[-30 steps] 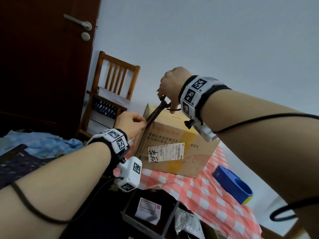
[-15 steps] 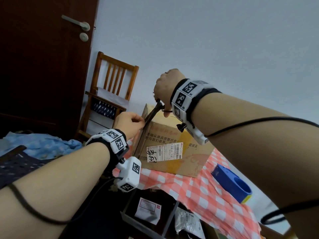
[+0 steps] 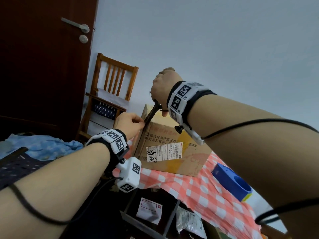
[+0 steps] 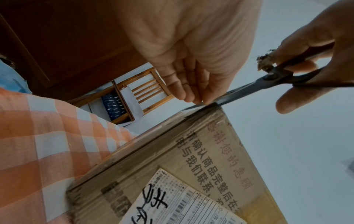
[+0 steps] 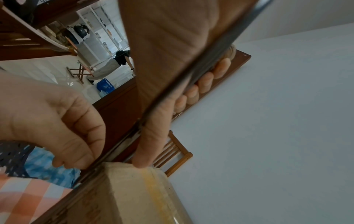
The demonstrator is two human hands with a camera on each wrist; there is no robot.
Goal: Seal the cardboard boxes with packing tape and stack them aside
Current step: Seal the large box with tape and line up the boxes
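A: Where is the cardboard box (image 3: 172, 149) relative to the hands?

B: It sits on the checked tablecloth (image 3: 203, 190), below both hands. The left hand (image 3: 129, 124) is at its upper near corner, fingers curled and pinching the tape end (image 4: 193, 106) there.

A: And the right hand (image 3: 164, 87)?

B: Above the box, fingers wrapped through the handles of the black scissors (image 4: 268, 81). The blades slope down to the corner, tips touching the tape beside the left fingertips (image 4: 191, 97).

A: What differs from 0.5 s ago?

B: Little. The right hand sits slightly higher and the scissors stand steeper; the left hand stays at the corner. The blue tape dispenser (image 3: 231, 181) has not moved on the cloth.
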